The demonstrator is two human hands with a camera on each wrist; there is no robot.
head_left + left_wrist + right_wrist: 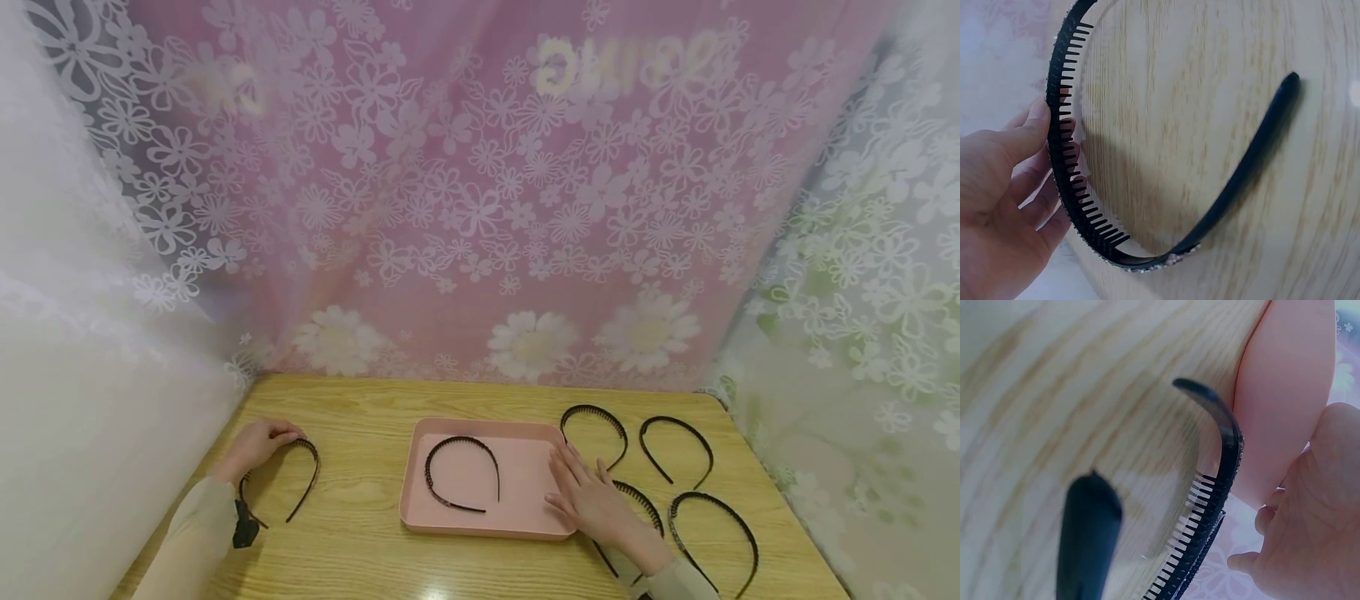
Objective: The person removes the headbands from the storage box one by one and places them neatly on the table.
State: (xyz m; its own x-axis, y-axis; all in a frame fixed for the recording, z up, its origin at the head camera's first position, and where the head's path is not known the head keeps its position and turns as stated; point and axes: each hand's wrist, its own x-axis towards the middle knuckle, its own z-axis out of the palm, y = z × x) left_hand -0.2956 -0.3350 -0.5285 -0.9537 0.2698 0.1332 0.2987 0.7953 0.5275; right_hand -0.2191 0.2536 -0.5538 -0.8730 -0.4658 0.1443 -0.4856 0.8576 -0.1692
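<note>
At the left of the table, my left hand (257,446) pinches a black toothed headband (316,463) at its curved top. The left wrist view shows the thumb and fingers around the band (1058,134), with sparkly trim along its outer side. My right hand (596,504) lies with fingers extended over the right rim of a pink tray (525,475). Inside the tray rests another black headband (430,471). Beneath the right hand and forearm, one toothed headband (647,502) is partly hidden; its teeth and an end (1210,403) show in the right wrist view.
More black headbands lie on the right of the wooden table (352,500): one behind the tray's corner (592,408), one farther right (686,427), and one near the front (738,521). Flowered curtains (480,208) enclose the back and sides.
</note>
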